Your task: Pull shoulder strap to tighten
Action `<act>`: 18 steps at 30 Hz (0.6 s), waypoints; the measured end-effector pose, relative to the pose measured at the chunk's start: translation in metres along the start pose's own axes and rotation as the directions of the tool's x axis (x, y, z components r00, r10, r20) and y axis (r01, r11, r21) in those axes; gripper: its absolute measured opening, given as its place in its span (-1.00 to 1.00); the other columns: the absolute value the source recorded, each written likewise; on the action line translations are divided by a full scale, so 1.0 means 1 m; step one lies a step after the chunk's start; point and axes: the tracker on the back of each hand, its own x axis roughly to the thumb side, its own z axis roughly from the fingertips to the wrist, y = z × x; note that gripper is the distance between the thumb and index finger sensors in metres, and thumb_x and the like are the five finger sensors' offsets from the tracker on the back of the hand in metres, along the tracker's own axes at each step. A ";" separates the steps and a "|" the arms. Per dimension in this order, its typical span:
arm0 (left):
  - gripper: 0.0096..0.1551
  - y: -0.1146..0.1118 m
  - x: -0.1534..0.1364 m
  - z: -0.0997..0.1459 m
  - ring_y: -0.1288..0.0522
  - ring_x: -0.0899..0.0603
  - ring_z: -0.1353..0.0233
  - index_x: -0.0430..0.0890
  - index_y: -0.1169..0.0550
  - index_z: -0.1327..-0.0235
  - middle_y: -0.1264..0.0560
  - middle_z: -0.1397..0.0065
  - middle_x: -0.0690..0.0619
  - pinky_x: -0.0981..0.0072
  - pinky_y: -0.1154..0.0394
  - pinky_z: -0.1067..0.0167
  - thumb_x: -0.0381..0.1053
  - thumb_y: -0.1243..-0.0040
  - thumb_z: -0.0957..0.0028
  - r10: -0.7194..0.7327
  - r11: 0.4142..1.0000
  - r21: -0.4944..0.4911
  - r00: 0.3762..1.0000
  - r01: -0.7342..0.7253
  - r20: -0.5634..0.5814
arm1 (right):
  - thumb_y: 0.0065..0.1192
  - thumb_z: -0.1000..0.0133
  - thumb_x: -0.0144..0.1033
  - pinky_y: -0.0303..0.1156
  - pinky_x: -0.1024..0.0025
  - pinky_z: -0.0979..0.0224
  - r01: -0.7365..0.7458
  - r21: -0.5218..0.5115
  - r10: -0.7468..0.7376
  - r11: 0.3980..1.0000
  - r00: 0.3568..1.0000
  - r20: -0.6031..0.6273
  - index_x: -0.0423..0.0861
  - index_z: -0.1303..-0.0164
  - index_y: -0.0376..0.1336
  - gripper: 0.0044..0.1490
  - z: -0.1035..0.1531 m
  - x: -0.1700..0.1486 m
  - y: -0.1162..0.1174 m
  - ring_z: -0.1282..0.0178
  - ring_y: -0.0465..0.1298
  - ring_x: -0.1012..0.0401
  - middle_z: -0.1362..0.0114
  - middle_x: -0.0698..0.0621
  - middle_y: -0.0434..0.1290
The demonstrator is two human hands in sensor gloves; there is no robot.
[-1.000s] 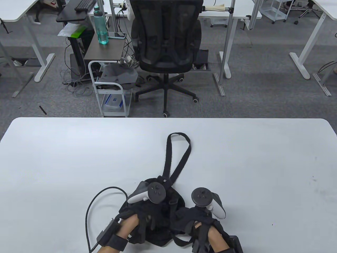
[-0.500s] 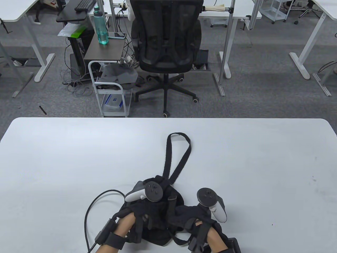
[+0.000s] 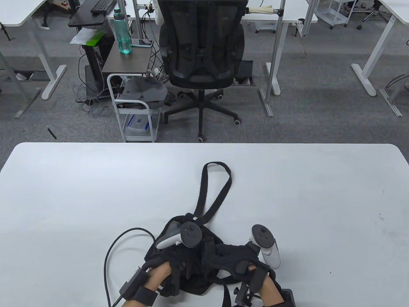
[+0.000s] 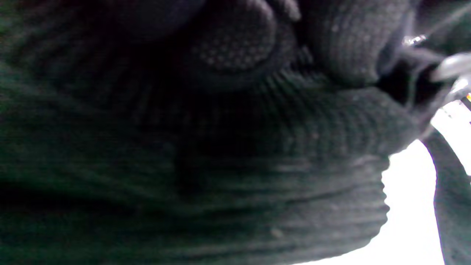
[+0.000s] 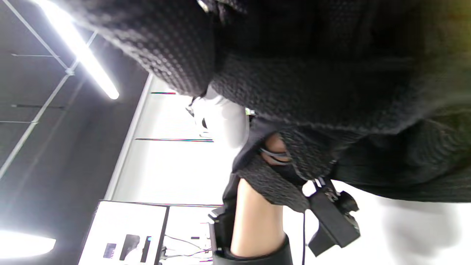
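Black bag [image 3: 191, 265] lay at near edge of white table [image 3: 64, 192], its shoulder strap [image 3: 217, 188] looped away toward far side. L hand [image 3: 174, 255] and R hand [image 3: 243, 259] both sat on the bag fabric; grip of either couldn't be told, fingers hidden in dark cloth.

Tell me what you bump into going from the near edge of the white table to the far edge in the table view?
The two hands, left and right, on the black bag → the long strap loop → bare table.
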 end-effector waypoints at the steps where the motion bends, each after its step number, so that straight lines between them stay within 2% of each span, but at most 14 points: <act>1: 0.11 0.000 0.000 0.000 -0.69 0.13 0.29 -0.05 -0.09 -0.53 -0.64 0.13 0.26 0.55 -0.64 0.32 0.32 -0.33 0.17 0.004 1.000 0.005 1.000 -0.004 -0.003 | 0.38 -0.02 -0.12 0.16 -0.39 -0.35 0.009 0.005 -0.009 1.000 1.000 0.019 -0.25 -0.15 0.40 -0.38 0.001 0.003 -0.002 -0.26 0.51 -0.26 -0.25 -0.33 0.52; 5: 0.10 0.001 0.000 0.000 -0.69 0.14 0.29 -0.04 -0.09 -0.53 -0.65 0.13 0.27 0.55 -0.64 0.33 0.32 -0.32 0.17 0.006 1.000 0.016 1.000 -0.006 -0.011 | 0.38 -0.02 -0.10 0.30 -0.28 -0.32 0.068 -0.025 -0.065 0.997 0.993 0.097 -0.28 -0.20 0.39 -0.32 0.008 0.014 -0.010 -0.13 0.60 -0.20 -0.25 -0.38 0.51; 11: 0.08 0.001 -0.001 -0.002 -0.69 0.14 0.28 0.00 -0.08 -0.52 -0.64 0.12 0.27 0.55 -0.64 0.32 0.32 -0.31 0.15 0.021 1.000 0.018 1.000 -0.021 -0.011 | 0.29 -0.04 0.19 0.33 -0.28 -0.29 0.163 -0.145 -0.132 0.976 0.970 0.202 -0.36 -0.22 0.39 -0.10 0.020 0.021 -0.025 -0.08 0.62 -0.24 -0.15 -0.41 0.56; 15: 0.08 0.001 0.001 -0.003 -0.69 0.14 0.29 -0.01 -0.08 -0.52 -0.64 0.13 0.28 0.55 -0.64 0.33 0.31 -0.32 0.15 0.013 1.000 0.025 1.000 -0.012 -0.020 | 0.20 -0.05 0.33 0.38 -0.24 -0.27 0.207 -0.184 -0.151 0.961 0.948 0.279 -0.40 -0.24 0.37 0.03 0.025 0.024 -0.030 0.00 0.67 -0.20 -0.08 -0.40 0.61; 18: 0.08 0.001 0.001 -0.003 -0.69 0.14 0.29 -0.01 -0.08 -0.52 -0.64 0.13 0.28 0.55 -0.65 0.34 0.30 -0.33 0.15 0.009 0.999 0.034 0.999 -0.008 -0.033 | 0.16 -0.06 0.38 0.49 -0.15 -0.18 0.329 -0.135 -0.269 0.935 0.903 0.335 -0.48 -0.32 0.30 0.16 0.025 0.021 -0.031 0.13 0.72 -0.15 -0.04 -0.44 0.60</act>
